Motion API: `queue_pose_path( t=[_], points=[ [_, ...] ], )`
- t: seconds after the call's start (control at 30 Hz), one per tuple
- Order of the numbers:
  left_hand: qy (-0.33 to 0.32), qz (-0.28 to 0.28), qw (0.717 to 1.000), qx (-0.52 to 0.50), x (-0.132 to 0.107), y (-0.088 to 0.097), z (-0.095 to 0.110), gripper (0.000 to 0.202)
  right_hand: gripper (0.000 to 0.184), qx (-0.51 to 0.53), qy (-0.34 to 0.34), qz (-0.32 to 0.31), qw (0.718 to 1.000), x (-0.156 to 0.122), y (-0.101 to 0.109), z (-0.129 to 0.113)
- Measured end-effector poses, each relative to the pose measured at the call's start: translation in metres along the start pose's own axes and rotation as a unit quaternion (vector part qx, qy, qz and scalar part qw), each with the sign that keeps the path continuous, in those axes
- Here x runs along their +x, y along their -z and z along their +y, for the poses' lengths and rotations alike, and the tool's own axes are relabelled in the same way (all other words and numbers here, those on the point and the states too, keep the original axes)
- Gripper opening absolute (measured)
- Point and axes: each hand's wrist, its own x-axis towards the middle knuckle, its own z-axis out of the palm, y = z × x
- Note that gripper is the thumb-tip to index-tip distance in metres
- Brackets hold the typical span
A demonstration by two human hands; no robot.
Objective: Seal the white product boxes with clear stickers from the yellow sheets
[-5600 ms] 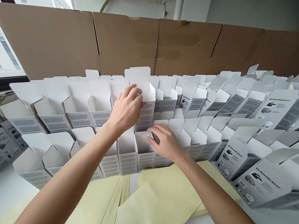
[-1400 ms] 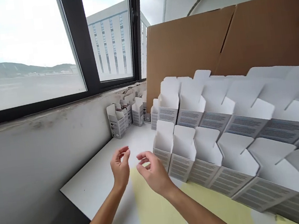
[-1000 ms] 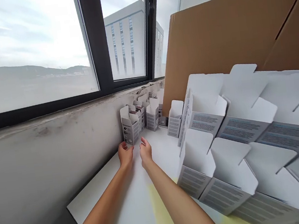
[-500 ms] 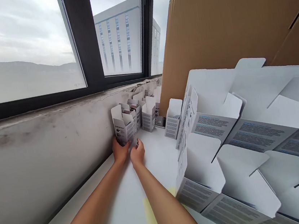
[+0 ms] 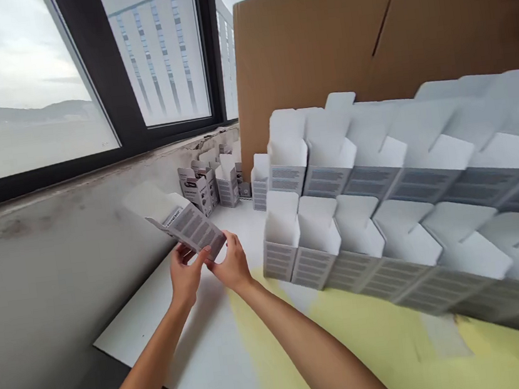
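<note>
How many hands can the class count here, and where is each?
2: the left hand at the lower side of the tilted, open box, and the right hand at its bottom end. No other hand shows; some fingertips are hidden.

Upper left, a black-framed window (image 5: pixel 104 68) shows a pale building (image 5: pixel 152 56) and hazy hills (image 5: pixel 64 110) under a cloudy sky (image 5: pixel 1 56). Below is a stained white wall (image 5: pixel 80 242). Brown cardboard (image 5: pixel 307 43) stands at the back; yellow paper (image 5: pixel 360 321) lies on a white table (image 5: pixel 218 357).
</note>
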Motion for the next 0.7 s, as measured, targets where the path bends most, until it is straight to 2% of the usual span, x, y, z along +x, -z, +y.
queue_pose_path(
  t=[0.1,0.2,0.37,0.5,0.6,0.7],
  points=[
    [0.017,-0.038,0.998,-0.042,-0.051,0.002,0.024,0.060,0.071,-0.020,0.066,0.026,0.997,-0.038,0.043,-0.029],
    [0.036,-0.080,0.994,-0.065,-0.102,0.001,0.043,0.057,0.071,-0.066,0.086,0.048,0.993,-0.078,0.093,-0.058],
    [0.022,-0.185,0.981,-0.063,-0.166,-0.004,0.058,0.053,0.068,-0.121,0.052,0.080,0.988,-0.146,0.196,-0.087],
    [-0.006,-0.179,0.982,-0.067,-0.196,-0.009,0.059,0.043,0.066,-0.172,-0.011,0.046,0.984,-0.191,0.270,-0.088],
    [-0.076,-0.146,0.985,-0.052,-0.215,-0.019,0.061,0.034,0.061,-0.208,-0.052,0.012,0.977,-0.209,0.302,-0.082],
    [-0.142,-0.144,0.979,-0.041,-0.233,-0.032,0.067,0.030,0.056,-0.228,-0.086,-0.016,0.970,-0.214,0.315,-0.073]
  ],
)
